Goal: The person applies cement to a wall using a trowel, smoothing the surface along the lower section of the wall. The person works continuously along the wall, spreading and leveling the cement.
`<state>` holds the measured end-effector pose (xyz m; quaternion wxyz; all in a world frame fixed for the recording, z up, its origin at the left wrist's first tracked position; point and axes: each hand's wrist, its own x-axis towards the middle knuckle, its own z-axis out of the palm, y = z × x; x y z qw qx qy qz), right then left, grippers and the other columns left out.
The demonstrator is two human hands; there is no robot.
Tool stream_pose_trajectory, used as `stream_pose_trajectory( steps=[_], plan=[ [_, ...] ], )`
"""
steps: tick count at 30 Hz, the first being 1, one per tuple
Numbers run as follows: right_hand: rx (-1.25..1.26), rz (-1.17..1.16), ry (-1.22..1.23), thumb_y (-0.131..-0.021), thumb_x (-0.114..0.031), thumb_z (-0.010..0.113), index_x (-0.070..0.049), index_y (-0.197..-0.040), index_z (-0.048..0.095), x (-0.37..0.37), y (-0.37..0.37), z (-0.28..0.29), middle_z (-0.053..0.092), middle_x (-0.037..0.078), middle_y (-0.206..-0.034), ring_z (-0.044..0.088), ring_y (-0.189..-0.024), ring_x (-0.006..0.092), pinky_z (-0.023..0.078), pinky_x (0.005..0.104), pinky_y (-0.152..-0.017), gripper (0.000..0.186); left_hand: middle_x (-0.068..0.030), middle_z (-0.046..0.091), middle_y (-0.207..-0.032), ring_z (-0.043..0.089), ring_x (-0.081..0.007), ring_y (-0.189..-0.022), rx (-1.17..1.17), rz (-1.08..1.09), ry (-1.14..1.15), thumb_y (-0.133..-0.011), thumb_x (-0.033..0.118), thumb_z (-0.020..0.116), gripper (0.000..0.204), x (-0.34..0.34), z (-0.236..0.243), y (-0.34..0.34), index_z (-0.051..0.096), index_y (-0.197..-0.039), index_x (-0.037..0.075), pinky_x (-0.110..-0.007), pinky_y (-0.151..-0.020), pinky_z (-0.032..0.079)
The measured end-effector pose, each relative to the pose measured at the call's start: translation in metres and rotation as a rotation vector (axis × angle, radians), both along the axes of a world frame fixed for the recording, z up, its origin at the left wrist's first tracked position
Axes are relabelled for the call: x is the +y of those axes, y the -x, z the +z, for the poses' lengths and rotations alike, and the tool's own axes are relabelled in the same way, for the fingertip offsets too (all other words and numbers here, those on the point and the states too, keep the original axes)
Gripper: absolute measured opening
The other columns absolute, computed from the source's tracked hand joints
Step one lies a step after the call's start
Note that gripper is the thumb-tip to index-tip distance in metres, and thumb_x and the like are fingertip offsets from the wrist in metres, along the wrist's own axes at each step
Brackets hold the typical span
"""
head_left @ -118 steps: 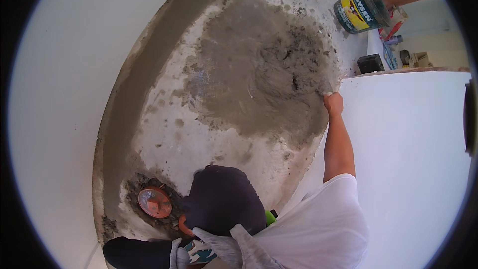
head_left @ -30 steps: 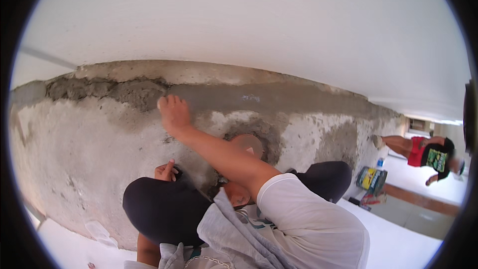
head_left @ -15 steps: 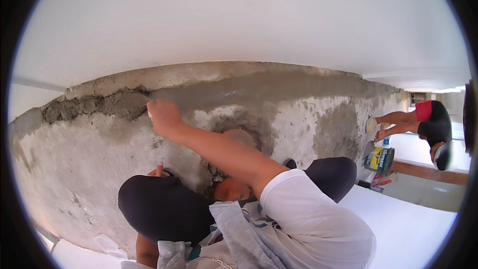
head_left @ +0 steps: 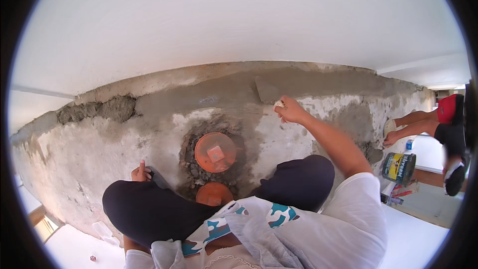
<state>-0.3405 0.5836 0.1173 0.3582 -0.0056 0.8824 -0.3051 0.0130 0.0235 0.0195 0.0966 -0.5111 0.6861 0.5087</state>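
My right hand (head_left: 291, 111) is closed on the pale handle of a flat-bladed trowel (head_left: 269, 90). Its blade lies against the smoothed wet grey mortar band (head_left: 219, 92) along the foot of the white wall. Beside my left knee, my left hand (head_left: 141, 172) has its thumb raised and the other fingers curled. My knee partly hides it, and what it holds, if anything, cannot be made out. A rough clump of mortar (head_left: 107, 109) sits farther left on the band. Between my knees are two round orange covers, one (head_left: 215, 152) in a rubble-edged hole and another (head_left: 214, 194) nearer me.
The white wall (head_left: 239, 20) rises right behind the mortar band. At the right, another person (head_left: 428, 124) is by the floor strip, near a dark bucket with a yellow label (head_left: 399, 167) and a blue can (head_left: 409, 144). A clear plastic piece (head_left: 104, 231) lies at lower left.
My right hand has swung from the rough mortar at left to the right along the band, bringing the trowel blade and the orange covers into view. My left hand stays by the knee.
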Motion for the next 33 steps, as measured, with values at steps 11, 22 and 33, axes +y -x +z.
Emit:
stream_pose_trajectory(
  steps=[11, 22, 33],
  plan=[
    [0.228, 0.036, 0.158, -0.087, -0.045, 0.070, 0.005, -0.095, 0.062, -0.042, -0.001, -0.063, 0.068, 0.025, -0.090, 0.068, -0.085, 0.0389, 0.051, 0.0455, -0.075, 0.051, -0.0061, 0.062, -0.067, 0.058, -0.0149, -0.057, -0.093, 0.150, 0.067, -0.091, 0.074, 0.053, 0.082, -0.036, 0.032, -0.045, 0.072, -0.094, -0.005, -0.029, -0.055, 0.045],
    [0.108, -0.058, 0.060, -0.090, -0.042, 0.065, 0.009, -0.111, 0.062, 0.012, 0.012, -0.069, 0.066, 0.031, -0.111, 0.063, -0.107, 0.0462, 0.050, 0.0499, -0.089, 0.055, -0.0038, 0.059, -0.064, 0.051, -0.0125, -0.052, -0.094, 0.183, 0.174, -0.091, 0.077, 0.049, 0.085, 0.000, 0.033, -0.045, 0.073, -0.093, -0.004, -0.028, -0.051, 0.041],
    [0.153, -0.406, 0.090, -0.088, -0.034, 0.073, 0.005, -0.096, 0.063, 0.152, 0.007, -0.039, 0.068, 0.015, -0.078, 0.068, -0.070, 0.0251, 0.053, 0.0363, -0.064, 0.042, -0.0036, 0.057, -0.061, 0.049, -0.0121, -0.049, -0.133, 0.256, 0.143, -0.093, 0.076, 0.046, 0.085, -0.052, 0.021, -0.065, 0.073, -0.091, -0.004, -0.027, -0.049, 0.039]
  ],
)
